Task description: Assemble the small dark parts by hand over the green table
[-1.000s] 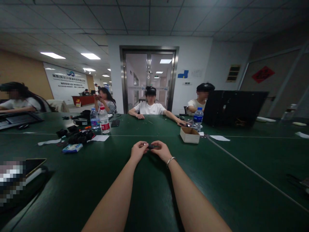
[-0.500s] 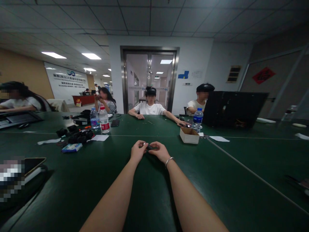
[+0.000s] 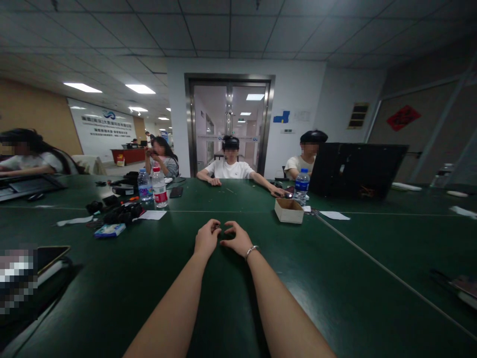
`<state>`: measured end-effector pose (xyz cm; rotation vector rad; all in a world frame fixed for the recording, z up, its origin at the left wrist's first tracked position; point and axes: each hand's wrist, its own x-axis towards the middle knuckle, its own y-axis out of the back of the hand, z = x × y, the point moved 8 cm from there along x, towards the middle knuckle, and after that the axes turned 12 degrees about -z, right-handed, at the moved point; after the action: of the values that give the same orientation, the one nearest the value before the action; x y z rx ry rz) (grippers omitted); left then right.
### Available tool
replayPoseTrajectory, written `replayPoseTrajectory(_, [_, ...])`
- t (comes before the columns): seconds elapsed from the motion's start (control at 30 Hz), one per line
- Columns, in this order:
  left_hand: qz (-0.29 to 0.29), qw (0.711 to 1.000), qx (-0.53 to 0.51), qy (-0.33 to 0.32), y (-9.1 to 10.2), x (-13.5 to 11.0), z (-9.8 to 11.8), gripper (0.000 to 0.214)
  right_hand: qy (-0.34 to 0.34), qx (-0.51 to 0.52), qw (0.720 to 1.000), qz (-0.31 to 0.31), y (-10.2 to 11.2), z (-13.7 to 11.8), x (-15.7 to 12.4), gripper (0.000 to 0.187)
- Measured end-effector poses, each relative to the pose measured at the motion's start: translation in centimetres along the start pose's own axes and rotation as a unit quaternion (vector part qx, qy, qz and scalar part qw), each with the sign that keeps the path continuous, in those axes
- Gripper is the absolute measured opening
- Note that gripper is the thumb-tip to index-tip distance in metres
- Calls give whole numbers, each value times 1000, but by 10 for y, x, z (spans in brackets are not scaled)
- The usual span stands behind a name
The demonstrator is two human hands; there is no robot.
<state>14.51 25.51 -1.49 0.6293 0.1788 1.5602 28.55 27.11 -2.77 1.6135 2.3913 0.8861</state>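
Over the green table (image 3: 231, 298), my left hand (image 3: 206, 239) is closed, its thumb and fingertips pinched on a small dark object (image 3: 215, 227) mostly hidden by the fingers; its kind cannot be made out. Just to the right is my right hand (image 3: 238, 239), with a silver bracelet at the wrist. Its thumb and fingers are apart and curved, and nothing shows between them. A narrow gap separates the fingertips of the two hands.
An open cardboard box (image 3: 289, 214) stands ahead to the right, beside a blue-labelled water bottle (image 3: 301, 186). Left are two more bottles, a tissue pack (image 3: 109, 230) and black gear (image 3: 121, 213). A large black case (image 3: 357, 171) sits at right. Several people sit around the table.
My right hand has let go of the small dark object and opened. My left hand keeps its pinch and has shifted slightly left. The view has moved a little.
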Motion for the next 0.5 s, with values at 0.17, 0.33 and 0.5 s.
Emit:
replayPoseTrajectory(0.17, [-10, 996, -60, 70, 45, -9, -25, 23, -38, 64, 996, 46, 13, 5, -16, 45])
replayPoseTrajectory(0.33, [-61, 989, -65, 120, 111, -58, -32, 35, -43, 92, 994, 45, 20, -2, -40, 33])
replayPoseTrajectory(0.5, [-76, 979, -17, 186, 178, -151, -44, 45, -17, -32, 997, -68, 37, -43, -108, 35])
